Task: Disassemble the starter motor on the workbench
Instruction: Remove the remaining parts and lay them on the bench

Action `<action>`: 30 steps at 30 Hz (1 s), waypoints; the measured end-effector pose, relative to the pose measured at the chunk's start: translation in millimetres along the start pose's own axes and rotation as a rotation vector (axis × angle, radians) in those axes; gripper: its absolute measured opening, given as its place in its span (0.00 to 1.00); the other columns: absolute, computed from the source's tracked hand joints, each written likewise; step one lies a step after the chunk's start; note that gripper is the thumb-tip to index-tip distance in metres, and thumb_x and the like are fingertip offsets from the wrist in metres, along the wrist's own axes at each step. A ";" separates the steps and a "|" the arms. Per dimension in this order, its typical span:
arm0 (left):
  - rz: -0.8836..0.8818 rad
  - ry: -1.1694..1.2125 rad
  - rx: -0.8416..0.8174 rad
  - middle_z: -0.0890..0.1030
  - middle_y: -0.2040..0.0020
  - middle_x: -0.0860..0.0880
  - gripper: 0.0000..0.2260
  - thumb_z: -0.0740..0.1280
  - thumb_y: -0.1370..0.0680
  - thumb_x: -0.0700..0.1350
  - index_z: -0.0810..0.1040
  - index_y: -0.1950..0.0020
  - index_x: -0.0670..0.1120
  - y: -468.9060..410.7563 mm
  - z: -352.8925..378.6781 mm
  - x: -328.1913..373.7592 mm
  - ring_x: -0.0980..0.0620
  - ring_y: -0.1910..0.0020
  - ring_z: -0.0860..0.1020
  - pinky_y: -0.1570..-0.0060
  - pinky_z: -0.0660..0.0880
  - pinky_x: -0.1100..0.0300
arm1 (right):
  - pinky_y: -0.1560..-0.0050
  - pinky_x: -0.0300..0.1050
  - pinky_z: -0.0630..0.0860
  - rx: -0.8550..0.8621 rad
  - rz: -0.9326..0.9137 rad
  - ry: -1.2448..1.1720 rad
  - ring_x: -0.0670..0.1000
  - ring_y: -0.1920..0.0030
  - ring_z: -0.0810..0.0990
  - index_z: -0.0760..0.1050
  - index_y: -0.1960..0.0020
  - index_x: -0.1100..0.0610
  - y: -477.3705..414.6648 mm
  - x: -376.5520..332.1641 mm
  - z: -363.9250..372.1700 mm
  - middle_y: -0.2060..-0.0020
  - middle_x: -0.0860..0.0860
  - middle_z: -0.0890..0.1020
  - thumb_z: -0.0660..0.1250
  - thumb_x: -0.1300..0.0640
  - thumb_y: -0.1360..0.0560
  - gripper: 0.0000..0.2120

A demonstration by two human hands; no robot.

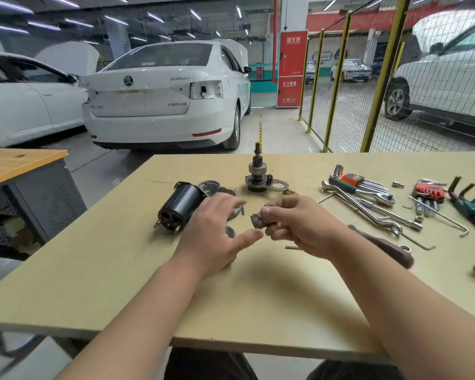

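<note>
So the right hand (299, 226) is pinching a small dark metal part (258, 221) over the workbench (93, 270). Left hand (214, 231) hovers beside it, fingers spread, empty. The black solenoid (180, 205) lies just left.

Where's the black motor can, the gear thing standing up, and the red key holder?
black motor can (182, 206): head view, its side wall.
upright gear shaft (257, 171): head view, its middle drum.
red key holder (429, 191): head view, its red plastic body.

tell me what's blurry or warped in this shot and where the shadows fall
Head view: the left hand is motion-blurred at the fingers, and the small part pinched in the right hand is soft. Wide-angle distortion bows the yellow fence posts. Overhead light casts soft shadows under both forearms on the workbench.
</note>
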State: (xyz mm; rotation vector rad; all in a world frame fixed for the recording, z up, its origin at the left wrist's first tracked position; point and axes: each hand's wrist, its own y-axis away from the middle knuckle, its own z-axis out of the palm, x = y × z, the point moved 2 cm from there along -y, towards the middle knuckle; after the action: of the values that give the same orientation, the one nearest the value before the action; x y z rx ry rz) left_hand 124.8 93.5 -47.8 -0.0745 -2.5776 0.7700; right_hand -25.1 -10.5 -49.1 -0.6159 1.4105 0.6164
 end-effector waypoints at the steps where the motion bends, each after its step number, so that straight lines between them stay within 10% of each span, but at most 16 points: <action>1: 0.076 -0.044 0.004 0.77 0.45 0.53 0.27 0.63 0.28 0.65 0.77 0.39 0.47 2.7 3.5 5.8 0.52 0.45 0.73 0.45 0.69 0.55 | 0.69 0.36 0.75 -0.042 -0.013 -0.027 0.48 0.69 0.78 0.77 0.55 0.64 3.6 2.0 4.0 0.64 0.57 0.84 0.69 0.61 0.26 0.05; 12: 0.189 -0.069 0.050 0.82 0.53 0.50 0.14 0.69 0.26 0.49 0.81 0.43 0.44 13.1 13.9 4.3 0.49 0.54 0.79 0.52 0.73 0.53 | 0.62 0.41 0.79 0.017 -0.202 0.423 0.49 0.64 0.83 0.81 0.54 0.58 24.2 0.4 8.8 0.67 0.52 0.85 0.68 0.62 0.26 0.03; 18: 0.058 0.104 0.136 0.79 0.52 0.55 0.12 0.71 0.24 0.46 0.80 0.42 0.47 7.6 9.2 -6.1 0.59 0.55 0.75 0.55 0.71 0.69 | 0.57 0.55 0.82 0.274 -0.238 0.442 0.57 0.63 0.84 0.80 0.57 0.51 16.5 -18.9 -17.9 0.67 0.54 0.85 0.68 0.59 0.30 0.05; 20: -0.070 0.131 0.137 0.78 0.54 0.60 0.11 0.72 0.26 0.47 0.79 0.44 0.52 3.3 4.7 -13.1 0.63 0.56 0.74 0.55 0.68 0.76 | 0.62 0.46 0.79 0.333 -0.208 0.552 0.51 0.67 0.81 0.81 0.60 0.50 8.7 -26.1 -28.4 0.68 0.52 0.84 0.69 0.49 0.39 0.09; 23: -0.232 0.089 0.058 0.78 0.59 0.62 0.09 0.73 0.28 0.53 0.77 0.51 0.59 -15.5 -2.4 -15.7 0.67 0.58 0.74 0.61 0.66 0.75 | 0.74 0.39 0.68 0.254 -0.128 0.966 0.49 0.70 0.74 0.81 0.65 0.50 -16.0 -26.6 -22.5 0.72 0.49 0.79 0.69 0.51 0.39 0.05; 30: -0.353 -0.452 -0.496 0.74 0.66 0.49 0.09 0.69 0.31 0.49 0.71 0.66 0.47 -67.2 24.1 -4.9 0.48 0.64 0.74 0.69 0.69 0.60 | 0.56 0.48 0.75 0.108 -0.094 1.374 0.58 0.54 0.77 0.80 0.53 0.59 -59.2 -4.0 -0.2 0.56 0.57 0.82 0.63 0.55 0.29 0.11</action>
State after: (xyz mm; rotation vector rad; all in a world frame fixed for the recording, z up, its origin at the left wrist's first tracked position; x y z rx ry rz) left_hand 123.8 23.7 -32.0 0.4373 -3.0240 0.0013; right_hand 16.7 -52.2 -43.6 -1.0876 2.6255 -0.0656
